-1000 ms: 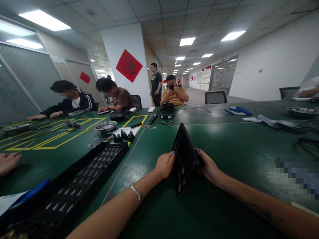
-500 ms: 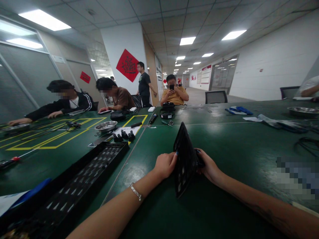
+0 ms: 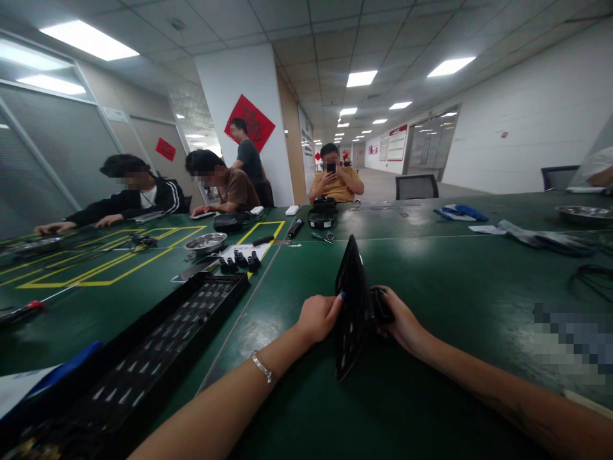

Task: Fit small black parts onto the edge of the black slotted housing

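Note:
A thin black panel (image 3: 353, 319) is held up on edge above the green table, seen almost side-on. My left hand (image 3: 318, 317) pinches its left side, thumb laid on the face that has small pale spots. On the other side, my right hand (image 3: 403, 324) is closed around a dark, block-like part (image 3: 378, 303) at the panel's back. Whether that part is fixed to the panel or only rests against it, I cannot tell. The right fingers are partly hidden behind the block and the panel.
To the left lies a long black tray (image 3: 158, 345) with rows of pale pointed pieces. Beyond it are several black cylindrical parts (image 3: 239, 260) and a metal bowl (image 3: 205, 242). Pliers (image 3: 322, 237) lie ahead; cloth gloves (image 3: 541, 238) are at right. Several people sit around the table (image 3: 431, 275).
The panel has turned slightly more edge-on, and more of the dark block shows beside it. Both hands keep their hold. In the background, a standing person has moved left.

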A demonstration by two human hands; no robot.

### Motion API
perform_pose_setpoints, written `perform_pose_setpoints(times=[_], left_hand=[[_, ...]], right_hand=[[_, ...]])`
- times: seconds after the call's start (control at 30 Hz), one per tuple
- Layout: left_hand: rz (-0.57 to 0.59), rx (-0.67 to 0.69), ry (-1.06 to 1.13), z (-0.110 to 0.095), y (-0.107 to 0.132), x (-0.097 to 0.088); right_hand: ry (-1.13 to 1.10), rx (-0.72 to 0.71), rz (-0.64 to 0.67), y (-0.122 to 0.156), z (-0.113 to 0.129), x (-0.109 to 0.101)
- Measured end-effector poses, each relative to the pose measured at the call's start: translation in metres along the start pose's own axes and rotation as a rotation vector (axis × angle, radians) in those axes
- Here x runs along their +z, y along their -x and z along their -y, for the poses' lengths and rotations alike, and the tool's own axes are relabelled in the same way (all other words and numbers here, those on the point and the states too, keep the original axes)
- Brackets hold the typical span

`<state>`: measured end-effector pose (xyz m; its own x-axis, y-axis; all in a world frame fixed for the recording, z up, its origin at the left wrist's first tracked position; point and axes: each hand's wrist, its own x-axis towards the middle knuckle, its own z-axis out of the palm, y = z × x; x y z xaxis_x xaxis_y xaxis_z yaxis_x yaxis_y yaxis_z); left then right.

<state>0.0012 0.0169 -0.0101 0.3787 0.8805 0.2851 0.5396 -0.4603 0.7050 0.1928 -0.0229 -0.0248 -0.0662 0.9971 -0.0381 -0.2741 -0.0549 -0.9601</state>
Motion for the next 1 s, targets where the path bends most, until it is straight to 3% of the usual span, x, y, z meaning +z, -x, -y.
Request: perform_pose_setpoints(times=[0.3, 0.6, 1.0], left_hand=[[0.056, 0.105, -0.229, -0.0022, 0.0008, -0.0007], [0.070, 0.171, -0.235, 0.0016, 0.0005, -0.0019], [0.185, 0.083, -0.445, -0.0020, -0.0019, -0.0028]], right_hand=[[0.018, -0.011, -0.013, -0.0001, 0.0001, 0.0002], [0.025, -0.008, -0.008, 0.0027, 0.0023, 0.0021], [0.031, -0.025, 0.003, 0.0004, -0.0004, -0.0006]])
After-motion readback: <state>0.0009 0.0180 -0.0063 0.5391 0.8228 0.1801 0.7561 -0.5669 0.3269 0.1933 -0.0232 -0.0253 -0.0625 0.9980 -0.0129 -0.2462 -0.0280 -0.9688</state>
